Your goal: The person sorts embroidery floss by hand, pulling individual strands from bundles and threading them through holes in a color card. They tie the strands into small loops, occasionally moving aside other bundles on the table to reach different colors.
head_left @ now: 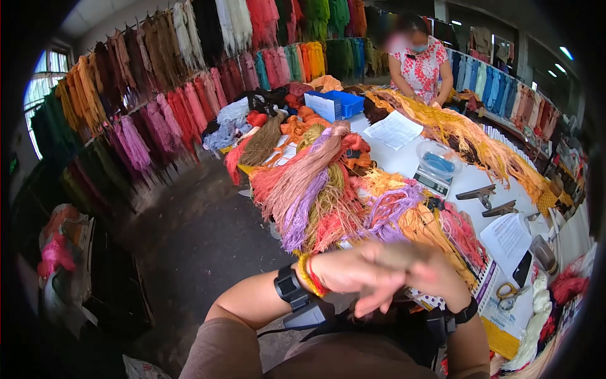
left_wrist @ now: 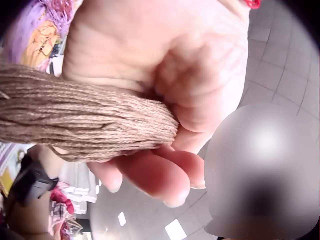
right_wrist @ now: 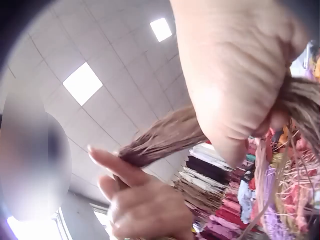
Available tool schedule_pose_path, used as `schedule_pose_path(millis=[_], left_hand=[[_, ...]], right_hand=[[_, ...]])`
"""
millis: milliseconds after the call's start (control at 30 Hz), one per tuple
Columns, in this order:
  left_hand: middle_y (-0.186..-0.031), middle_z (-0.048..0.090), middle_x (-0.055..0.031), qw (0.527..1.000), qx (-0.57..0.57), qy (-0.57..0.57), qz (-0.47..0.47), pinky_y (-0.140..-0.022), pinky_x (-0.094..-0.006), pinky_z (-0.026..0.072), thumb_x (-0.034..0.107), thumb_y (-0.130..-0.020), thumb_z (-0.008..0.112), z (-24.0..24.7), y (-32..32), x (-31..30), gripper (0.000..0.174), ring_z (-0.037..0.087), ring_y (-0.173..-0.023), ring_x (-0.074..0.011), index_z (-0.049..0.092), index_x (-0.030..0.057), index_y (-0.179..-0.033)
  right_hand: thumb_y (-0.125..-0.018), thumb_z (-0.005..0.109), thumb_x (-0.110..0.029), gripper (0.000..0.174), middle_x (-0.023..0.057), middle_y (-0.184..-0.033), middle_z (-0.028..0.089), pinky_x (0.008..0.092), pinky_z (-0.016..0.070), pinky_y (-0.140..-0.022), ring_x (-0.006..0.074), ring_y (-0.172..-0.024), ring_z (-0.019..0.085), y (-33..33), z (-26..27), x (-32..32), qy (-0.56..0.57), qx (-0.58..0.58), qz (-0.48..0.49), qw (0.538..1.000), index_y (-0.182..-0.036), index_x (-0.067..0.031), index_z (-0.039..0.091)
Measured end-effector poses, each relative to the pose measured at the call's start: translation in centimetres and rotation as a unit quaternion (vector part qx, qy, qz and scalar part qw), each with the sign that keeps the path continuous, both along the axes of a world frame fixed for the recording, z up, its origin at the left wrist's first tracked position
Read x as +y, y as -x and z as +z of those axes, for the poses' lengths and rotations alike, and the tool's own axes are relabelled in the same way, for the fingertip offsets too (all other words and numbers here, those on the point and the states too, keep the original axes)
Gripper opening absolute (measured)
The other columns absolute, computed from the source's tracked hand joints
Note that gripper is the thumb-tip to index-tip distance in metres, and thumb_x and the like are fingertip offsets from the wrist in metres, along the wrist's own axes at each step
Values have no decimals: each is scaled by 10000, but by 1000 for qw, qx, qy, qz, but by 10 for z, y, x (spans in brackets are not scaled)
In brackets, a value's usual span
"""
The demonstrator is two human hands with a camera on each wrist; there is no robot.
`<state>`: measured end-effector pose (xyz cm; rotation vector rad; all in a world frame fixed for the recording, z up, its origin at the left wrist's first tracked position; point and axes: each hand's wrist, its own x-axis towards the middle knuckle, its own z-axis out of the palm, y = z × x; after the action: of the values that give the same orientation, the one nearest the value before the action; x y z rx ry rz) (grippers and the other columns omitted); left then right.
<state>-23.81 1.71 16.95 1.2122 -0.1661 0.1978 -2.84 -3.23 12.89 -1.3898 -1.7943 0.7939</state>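
A skein of brown yarn runs between my two hands. My left hand, with red and yellow bracelets at its wrist, has its fingers curled round the skein's looped end, as the left wrist view shows. Farther along, my right hand grips the same skein, and the strands hang loose past it at the right of the right wrist view. In the head view the hands overlap and blur in front of my chest, mostly hiding the skein. A pile of pink, purple and olive skeins lies on the table just beyond them.
On the table are a blue bin, a scale with a plastic bowl, paper sheets, metal clips and scissors. Another person stands across the table. Coloured skeins hang along the wall.
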Motion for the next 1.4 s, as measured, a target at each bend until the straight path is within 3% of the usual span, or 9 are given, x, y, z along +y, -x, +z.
schedule_pose_path(millis=[167, 300, 367, 400, 767, 1000, 1133, 1200, 1400], left_hand=[[-1302, 425, -147, 969, -21, -121, 215, -990, -325, 328, 265, -924, 466, 10, -12, 9, 524, 419, -1194, -200, 307, -8, -1343], [-1385, 319, -132, 877, -11, -425, 225, -1050, -366, 201, 359, -887, 518, 9, -39, 26, 629, 238, -1308, -241, 290, 10, -1358], [-1351, 369, -146, 722, -27, -628, 289, -1044, -371, 229, 359, -860, 558, 25, -42, 34, 654, 278, -1290, -259, 312, -16, -1335], [-1313, 410, -145, 828, 3, -455, 327, -1031, -358, 268, 356, -858, 559, 31, -40, 29, 652, 347, -1251, -254, 320, -41, -1317], [-1156, 545, -99, 859, -126, -51, 494, -873, -363, 417, 309, -928, 415, 87, -4, 46, 428, 525, -1026, -226, 484, -17, -1196], [-1239, 483, -191, 706, -165, -216, 654, -908, -305, 398, 181, -950, 322, 132, 62, 47, 410, 480, -1134, -238, 398, -99, -1240], [-1199, 515, -149, 892, -94, -239, 372, -836, -251, 411, 232, -945, 359, 116, 95, 63, 410, 522, -985, -153, 453, -69, -1208], [-1097, 559, -91, 746, -66, -274, 604, -711, -239, 414, 254, -934, 395, 88, 65, 49, 385, 524, -850, -120, 508, -37, -1159], [-919, 603, -66, 768, 55, -125, 626, -657, -228, 416, 250, -916, 451, 27, 64, 50, 312, 533, -733, -109, 582, -21, -1000]], right_hand=[[-703, 690, -287, 467, 99, -991, 564, 337, 406, -836, 182, -923, 541, 1, 2, -7, -73, 76, 98, 990, -1050, -19, 530], [-804, 623, -124, 284, 68, -967, 555, 291, 440, -787, 138, -909, 539, 27, 13, -5, -114, 197, 122, 966, -1034, -1, 510], [-877, 556, -202, 202, 22, -741, 555, 247, 445, -611, 91, -676, 542, 23, 1, -4, -59, 226, 121, 965, -952, -16, 527], [-895, 534, -228, 206, -3, -651, 533, 231, 431, -540, 72, -579, 519, 17, 4, -6, 24, 277, 123, 953, -916, -23, 530], [-867, 574, -268, 244, 21, -783, 553, 262, 444, -646, 103, -718, 536, -11, 1, -28, -140, 113, 30, 983, -953, -42, 547], [-834, 588, -334, 475, 102, -825, 621, 324, 465, -693, 189, -761, 600, -62, -126, -87, 227, -68, 16, 971, -1183, -27, 489], [-822, 601, -343, 746, 129, -719, 606, 306, 485, -610, 190, -635, 600, -61, -187, -90, 364, -38, -42, 930, -1341, 37, 224], [-815, 627, -301, 783, 119, -722, 603, 282, 483, -551, 173, -605, 594, -48, -201, -76, 331, 113, -77, 934, -1346, 58, 176], [-831, 628, -222, 776, 74, -877, 561, 244, 477, -623, 121, -707, 568, -5, -202, -18, 335, 228, 53, 913, -1396, -73, 117]])
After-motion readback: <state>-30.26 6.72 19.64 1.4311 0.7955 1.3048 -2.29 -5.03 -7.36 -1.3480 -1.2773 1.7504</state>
